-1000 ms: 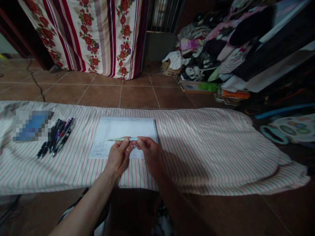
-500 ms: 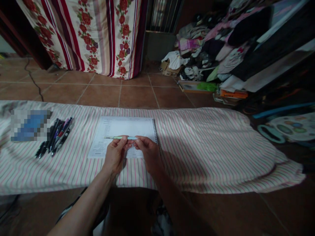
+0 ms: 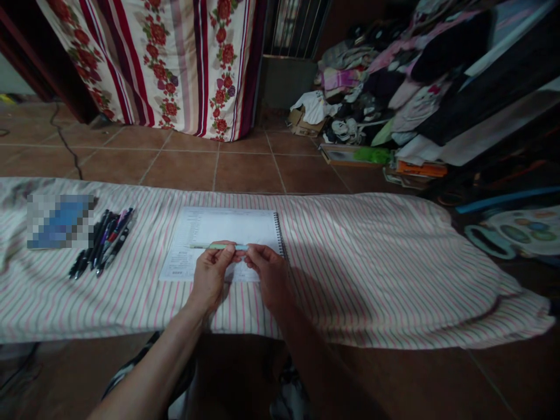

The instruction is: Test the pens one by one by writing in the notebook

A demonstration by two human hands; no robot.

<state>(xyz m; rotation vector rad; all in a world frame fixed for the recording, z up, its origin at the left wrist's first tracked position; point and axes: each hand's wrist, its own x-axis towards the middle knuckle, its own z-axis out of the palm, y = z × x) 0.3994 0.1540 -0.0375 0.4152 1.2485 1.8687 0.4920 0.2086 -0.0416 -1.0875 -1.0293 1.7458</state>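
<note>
A slim pen [image 3: 214, 247], pale green toward the left and light blue toward the right, lies level between my two hands. My left hand [image 3: 214, 265] is closed on its middle, thumb on top. With thumb and fingers, my right hand [image 3: 266, 268] pinches the light blue end. Both hands are over the lower part of a spiral notebook [image 3: 236, 221], whose white page carries print along its left side. The spiral binding runs down the right edge. My fingers hide part of the pen and of the page.
Several pens [image 3: 105, 242] lie in a bunch on the striped cloth [image 3: 371, 262], left of the notebook. Beyond them is a blurred-out blue item [image 3: 61, 221]. A floral curtain [image 3: 184, 70] and heaped clothes [image 3: 376, 81] are past the tiled floor [image 3: 245, 166].
The whole view has shifted slightly, so things appear a little farther right. Both hands keep hold of the pen, with the left fingers and thumb slightly farther along it.
</note>
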